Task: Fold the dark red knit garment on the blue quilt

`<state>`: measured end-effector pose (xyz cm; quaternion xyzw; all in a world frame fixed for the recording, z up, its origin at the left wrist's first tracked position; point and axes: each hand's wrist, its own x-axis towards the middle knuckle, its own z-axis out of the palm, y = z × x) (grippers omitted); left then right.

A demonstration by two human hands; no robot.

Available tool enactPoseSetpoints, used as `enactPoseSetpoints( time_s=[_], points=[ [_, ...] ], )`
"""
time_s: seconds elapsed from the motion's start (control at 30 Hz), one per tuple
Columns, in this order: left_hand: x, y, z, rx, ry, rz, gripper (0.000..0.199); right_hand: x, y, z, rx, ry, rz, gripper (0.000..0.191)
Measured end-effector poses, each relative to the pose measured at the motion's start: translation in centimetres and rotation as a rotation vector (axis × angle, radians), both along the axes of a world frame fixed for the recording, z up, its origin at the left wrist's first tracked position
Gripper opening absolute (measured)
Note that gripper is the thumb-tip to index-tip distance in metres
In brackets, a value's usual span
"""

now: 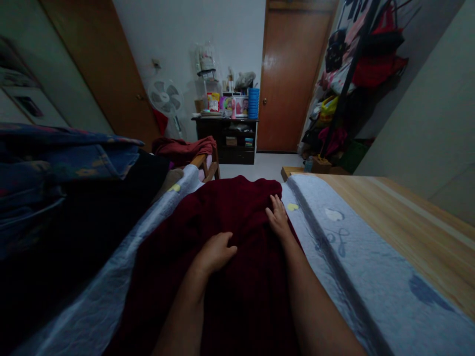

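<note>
Dark maroon cloth [237, 217], pale grey-blue sheet [352, 267] with yellow heart [293, 206], blue floral fabric [92, 160]

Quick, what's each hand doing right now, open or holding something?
Left hand: partly curled over the dark red cloth; can't tell if it's gripping.
Right hand: open, near the cloth's right edge.

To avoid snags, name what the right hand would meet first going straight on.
The right hand would likely meet the far edge of the maroon cloth first, though depth is unclear.
</note>
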<state>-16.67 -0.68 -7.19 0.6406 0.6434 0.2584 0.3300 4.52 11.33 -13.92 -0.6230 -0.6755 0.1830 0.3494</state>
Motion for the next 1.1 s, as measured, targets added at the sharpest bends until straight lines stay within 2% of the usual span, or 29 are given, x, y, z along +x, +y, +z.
enactPoseSetpoints(
  time_s=[0.07, 0.13, 0.17, 0.3, 0.47, 0.53, 0.67, 0.77, 0.87, 1.1],
  points=[
    [0.3, 0.1, -0.2, 0.129, 0.072, 0.05, 0.048, -0.2, -0.2, 0.2, -0.029, -0.068, 0.047, 0.051],
    [1.0, 0.3, -0.3, 0.23, 0.0, 0.064, 0.066, -0.3, -0.3, 0.2, -0.079, -0.126, 0.092, 0.043],
    [1.4, 0.3, -0.3, 0.244, -0.065, 0.055, 0.069, -0.3, -0.3, 0.3, -0.101, -0.148, 0.106, 0.04],
    [3.1, 0.7, -1.1, 0.166, -0.27, 0.024, 0.063, -0.3, -0.1, 0.3, -0.144, -0.183, 0.138, 0.035],
    [3.4, 1.4, -1.8, 0.205, -0.282, -0.069, 0.051, -0.1, 0.0, 0.3, -0.163, -0.158, 0.146, 0.035],
    [2.9, 1.6, -1.9, 0.197, -0.21, -0.024, 0.045, 0.0, 0.1, 0.3, -0.162, -0.136, 0.145, 0.034],
    [1.5, 2.0, -2.4, 0.133, 0.12, 0.139, 0.035, 0.3, 0.2, 0.3, -0.156, -0.072, 0.15, 0.037],
    [1.4, 1.9, -2.8, 0.078, 0.308, 0.124, 0.043, 0.3, 0.3, 0.2, -0.121, -0.056, 0.117, 0.045],
    [2.0, 1.5, -2.5, 0.063, 0.405, 0.101, 0.047, -0.1, 0.1, 0.2, -0.106, -0.125, 0.099, 0.049],
    [3.7, 0.8, 0.2, 0.15, 0.549, 0.045, 0.049, -0.9, -0.6, 0.3, -0.14, -0.303, 0.093, 0.044]
  ],
)
